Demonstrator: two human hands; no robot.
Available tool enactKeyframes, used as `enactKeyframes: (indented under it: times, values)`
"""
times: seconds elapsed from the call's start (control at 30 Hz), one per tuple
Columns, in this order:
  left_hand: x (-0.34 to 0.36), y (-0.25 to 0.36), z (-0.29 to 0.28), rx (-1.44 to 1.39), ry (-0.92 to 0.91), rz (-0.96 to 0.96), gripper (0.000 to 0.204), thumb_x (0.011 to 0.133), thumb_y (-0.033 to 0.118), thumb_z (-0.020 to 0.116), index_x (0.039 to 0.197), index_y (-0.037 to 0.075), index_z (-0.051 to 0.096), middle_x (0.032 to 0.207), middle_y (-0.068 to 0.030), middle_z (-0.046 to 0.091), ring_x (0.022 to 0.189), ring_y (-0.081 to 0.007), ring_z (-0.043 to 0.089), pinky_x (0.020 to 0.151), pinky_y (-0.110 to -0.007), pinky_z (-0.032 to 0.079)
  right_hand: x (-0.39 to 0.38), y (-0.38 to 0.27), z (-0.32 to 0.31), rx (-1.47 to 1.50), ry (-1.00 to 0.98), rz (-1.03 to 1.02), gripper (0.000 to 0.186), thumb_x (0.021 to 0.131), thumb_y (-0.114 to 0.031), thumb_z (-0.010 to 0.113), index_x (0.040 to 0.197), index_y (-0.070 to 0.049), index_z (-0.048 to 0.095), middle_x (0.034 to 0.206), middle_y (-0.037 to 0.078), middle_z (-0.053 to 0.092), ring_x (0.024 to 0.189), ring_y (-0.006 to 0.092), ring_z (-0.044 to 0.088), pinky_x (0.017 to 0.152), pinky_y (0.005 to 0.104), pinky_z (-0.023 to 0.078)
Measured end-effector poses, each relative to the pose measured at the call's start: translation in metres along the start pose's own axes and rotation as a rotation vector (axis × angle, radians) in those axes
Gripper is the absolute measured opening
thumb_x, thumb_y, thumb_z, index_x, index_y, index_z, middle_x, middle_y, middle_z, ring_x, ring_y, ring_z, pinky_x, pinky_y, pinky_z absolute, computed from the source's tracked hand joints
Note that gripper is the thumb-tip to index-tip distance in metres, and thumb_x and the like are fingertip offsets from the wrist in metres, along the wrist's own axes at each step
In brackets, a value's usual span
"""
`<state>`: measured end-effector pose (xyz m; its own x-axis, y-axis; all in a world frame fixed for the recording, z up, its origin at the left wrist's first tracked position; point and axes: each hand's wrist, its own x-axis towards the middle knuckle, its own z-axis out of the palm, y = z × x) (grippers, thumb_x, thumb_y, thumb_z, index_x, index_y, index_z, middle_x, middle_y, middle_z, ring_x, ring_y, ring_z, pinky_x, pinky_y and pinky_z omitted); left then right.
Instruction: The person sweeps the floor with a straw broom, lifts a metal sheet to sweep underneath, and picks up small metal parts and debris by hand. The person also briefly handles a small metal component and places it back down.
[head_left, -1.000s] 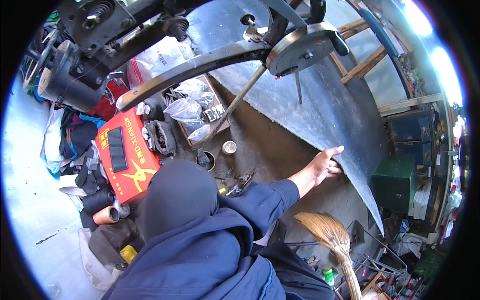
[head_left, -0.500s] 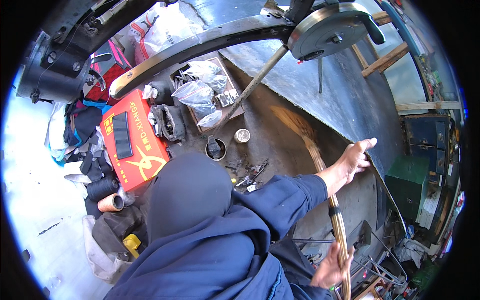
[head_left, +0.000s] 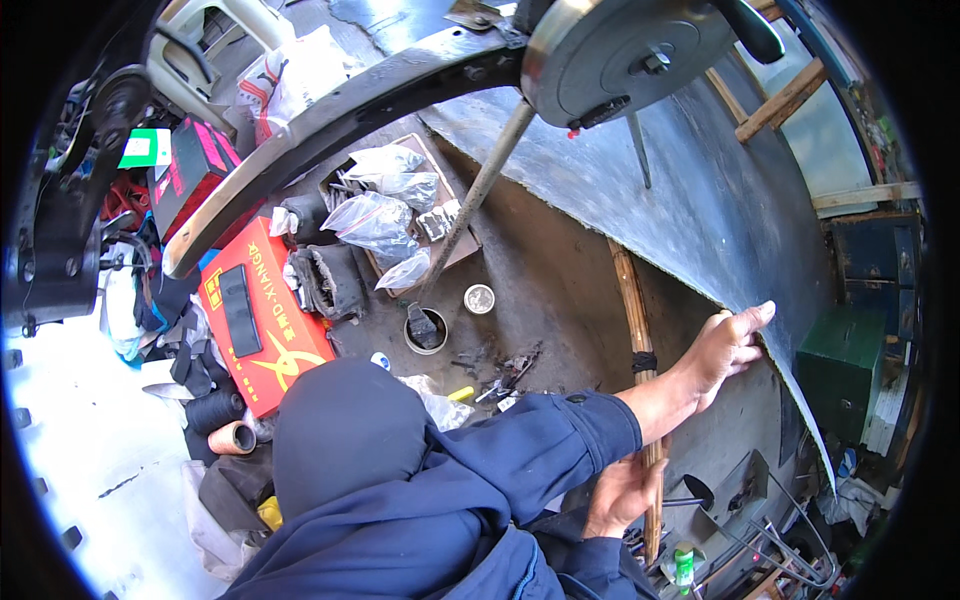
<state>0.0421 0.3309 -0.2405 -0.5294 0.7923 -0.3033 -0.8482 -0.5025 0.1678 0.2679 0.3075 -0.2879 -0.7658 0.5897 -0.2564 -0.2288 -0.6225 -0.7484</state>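
My left hand (head_left: 722, 355), arm stretched out to the right, grips the raised edge of a large grey floor sheet (head_left: 640, 190), thumb on top. Below and nearer, my right hand (head_left: 625, 492) is closed around the handle of a straw broom (head_left: 634, 310), which has a dark binding partway up. The broom slants up and away, and its far end disappears beneath the lifted sheet. Part of the right hand lies behind the handle and my left sleeve (head_left: 550, 430).
A machine with a curved arm and handwheel (head_left: 630, 60) hangs over the floor. Left lie a red box (head_left: 262, 310) with a phone and thread spools (head_left: 215, 408). A tray (head_left: 475, 245) of bagged parts and small tins (head_left: 479, 299) stand mid-floor; a green box (head_left: 838, 365) is far right.
The broom has gone farther under the sheet; its bristles showed before and are hidden now. My right hand has moved up and slightly left. The left hand still holds the sheet, slightly farther right.
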Motion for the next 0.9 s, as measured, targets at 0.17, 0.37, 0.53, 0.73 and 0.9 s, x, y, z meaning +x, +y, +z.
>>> enactKeyframes:
  times: [0.17,0.37,0.53,0.73,0.9]
  values:
    - [0.0,-0.003,-0.001,-0.008,0.004,0.008,0.109,0.09,0.051,0.073,0.163,-0.006,0.017,0.162,-0.0441,0.016,0.146,-0.0594,0.032,0.124,-0.06,0.021,-0.06,-0.029,0.013,-0.922,-0.166,-0.162,0.047,0.103,-0.017,0.062,0.142,0.007,0.053,0.134,0.028,0.063,0.114,0.0361,0.066,0.1,0.0434,0.055]
    - [-0.007,-0.006,0.0,-0.002,0.007,0.007,0.109,0.09,0.053,0.073,0.163,-0.006,0.017,0.163,-0.0433,0.017,0.147,-0.0582,0.032,0.124,-0.059,0.021,-0.081,-0.073,0.025,-0.312,0.053,0.696,0.057,0.102,-0.016,0.063,0.153,-0.005,0.042,0.128,0.026,0.064,0.102,0.0381,0.072,0.085,0.0476,0.062]
    - [-0.01,-0.006,0.002,0.006,-0.003,0.012,0.109,0.09,0.054,0.072,0.163,-0.006,0.017,0.163,-0.0427,0.017,0.147,-0.0572,0.032,0.124,-0.058,0.021,-0.061,-0.051,0.036,-0.33,0.112,0.942,0.054,0.104,-0.031,0.061,0.152,-0.01,0.045,0.115,0.012,0.066,0.077,0.0268,0.066,0.063,0.0367,0.058]
    - [-0.013,-0.002,0.003,0.009,-0.029,0.031,0.109,0.09,0.055,0.072,0.163,-0.006,0.017,0.163,-0.042,0.018,0.148,-0.056,0.032,0.125,-0.057,0.021,-0.071,-0.006,-0.025,-0.926,-0.065,0.479,0.055,0.111,-0.025,0.053,0.16,-0.006,0.036,0.08,-0.002,0.058,0.05,0.0055,0.041,0.046,0.0209,0.033]
    - [-0.013,-0.001,0.003,0.006,-0.048,0.041,0.109,0.09,0.056,0.071,0.163,-0.006,0.018,0.163,-0.0414,0.019,0.148,-0.0549,0.032,0.125,-0.056,0.021,-0.079,0.069,-0.039,-0.897,-0.001,0.501,0.062,0.108,-0.037,0.058,0.158,-0.004,0.043,0.086,0.004,0.066,0.062,0.0087,0.054,0.056,0.0247,0.045]
